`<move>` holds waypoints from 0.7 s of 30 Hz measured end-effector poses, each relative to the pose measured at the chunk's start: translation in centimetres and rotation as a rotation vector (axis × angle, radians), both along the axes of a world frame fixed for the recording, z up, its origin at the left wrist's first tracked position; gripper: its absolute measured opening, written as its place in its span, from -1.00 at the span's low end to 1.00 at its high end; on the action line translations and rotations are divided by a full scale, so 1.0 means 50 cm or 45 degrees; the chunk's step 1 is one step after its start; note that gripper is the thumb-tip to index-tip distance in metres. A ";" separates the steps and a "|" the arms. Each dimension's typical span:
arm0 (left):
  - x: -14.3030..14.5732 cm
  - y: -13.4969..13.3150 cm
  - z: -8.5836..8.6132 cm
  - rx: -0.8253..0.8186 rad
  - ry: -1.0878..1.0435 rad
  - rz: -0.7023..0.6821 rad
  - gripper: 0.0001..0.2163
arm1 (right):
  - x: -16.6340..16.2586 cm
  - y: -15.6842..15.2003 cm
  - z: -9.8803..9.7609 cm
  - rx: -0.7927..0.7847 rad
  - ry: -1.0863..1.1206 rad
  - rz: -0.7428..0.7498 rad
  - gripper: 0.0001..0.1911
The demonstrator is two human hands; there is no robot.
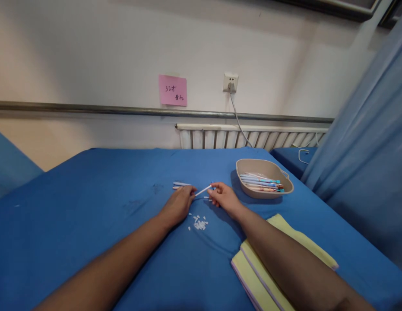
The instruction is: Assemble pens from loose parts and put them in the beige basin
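My left hand point(180, 202) and my right hand point(225, 196) are both closed in a pinch, at opposite ends of a thin white stick point(203, 190). It slants up to the right between them, over a blue-covered bed point(149, 259). Behind my left hand lie a pale blue pen-like stick point(181, 184) and a pale pinkish one, partly hidden. Short white pieces point(206, 198) lie beside my right fingers. Nearer to me is a loose pile of small white pointed bits point(200, 224), too small to name.
A beige basket point(242, 166) holding several pens point(261, 181) stands to the right. A folded yellow towel point(252, 276) lies under my right forearm. Behind the bed are a radiator point(220, 138), a metal rail point(123, 110) and a plugged-in cord point(236, 114). A blue curtain point(372, 129) hangs right.
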State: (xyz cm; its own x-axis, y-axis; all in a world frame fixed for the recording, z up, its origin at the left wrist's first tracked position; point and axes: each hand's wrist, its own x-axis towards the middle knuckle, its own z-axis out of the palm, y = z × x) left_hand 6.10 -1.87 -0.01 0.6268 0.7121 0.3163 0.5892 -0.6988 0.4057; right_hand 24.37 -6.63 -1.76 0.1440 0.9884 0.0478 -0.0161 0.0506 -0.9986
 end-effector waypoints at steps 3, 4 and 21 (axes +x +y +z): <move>0.009 -0.014 0.001 -0.079 -0.024 -0.142 -0.81 | -0.011 -0.007 0.003 0.080 0.014 0.120 -0.68; 0.008 -0.013 0.001 -0.096 -0.033 -0.174 -0.80 | -0.012 -0.009 0.003 0.097 0.013 0.108 -0.69; -0.041 0.068 0.003 0.064 0.126 0.121 -0.77 | 0.008 -0.003 0.011 0.179 0.146 -0.231 -0.67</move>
State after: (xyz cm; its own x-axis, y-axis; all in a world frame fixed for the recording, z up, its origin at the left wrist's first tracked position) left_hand 4.04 1.55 0.13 0.5869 0.7547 0.2932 0.6892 -0.6557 0.3083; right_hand 24.75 -6.77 -1.21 0.3308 0.9307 0.1563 -0.1069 0.2015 -0.9736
